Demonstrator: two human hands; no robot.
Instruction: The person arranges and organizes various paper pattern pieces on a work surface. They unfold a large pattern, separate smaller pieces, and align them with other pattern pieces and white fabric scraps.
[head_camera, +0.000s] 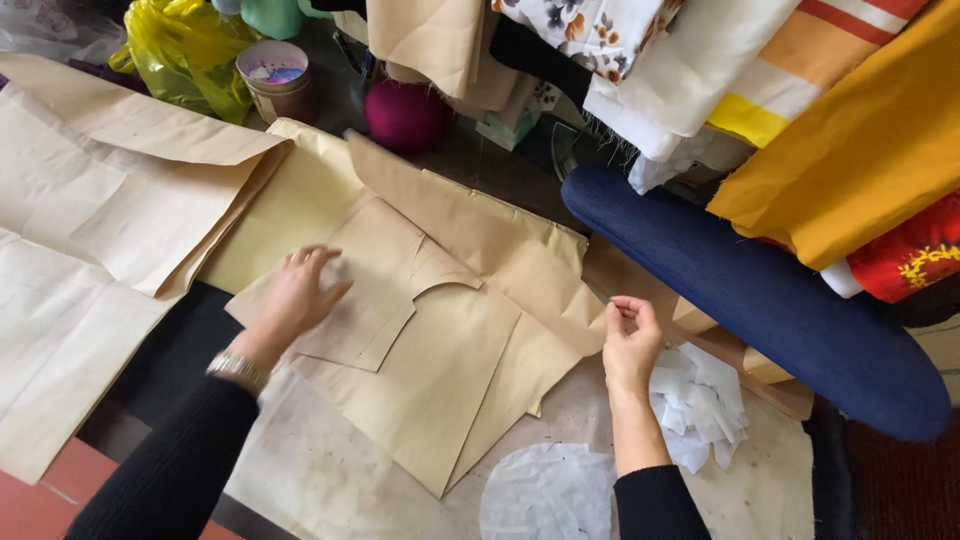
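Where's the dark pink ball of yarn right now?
In the head view the dark pink ball of yarn sits top centre, behind the tan paper pattern pieces, right of the round tin.

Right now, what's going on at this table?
A person in black sleeves is working over tan paper pattern pieces spread on a table. The left hand presses flat on a smaller cut piece lying on top of the stack. The right hand is loosely closed at the right edge of the papers, beside crumpled white scraps; whether it pinches anything is unclear. Folded fabrics and a navy padded board sit to the right.
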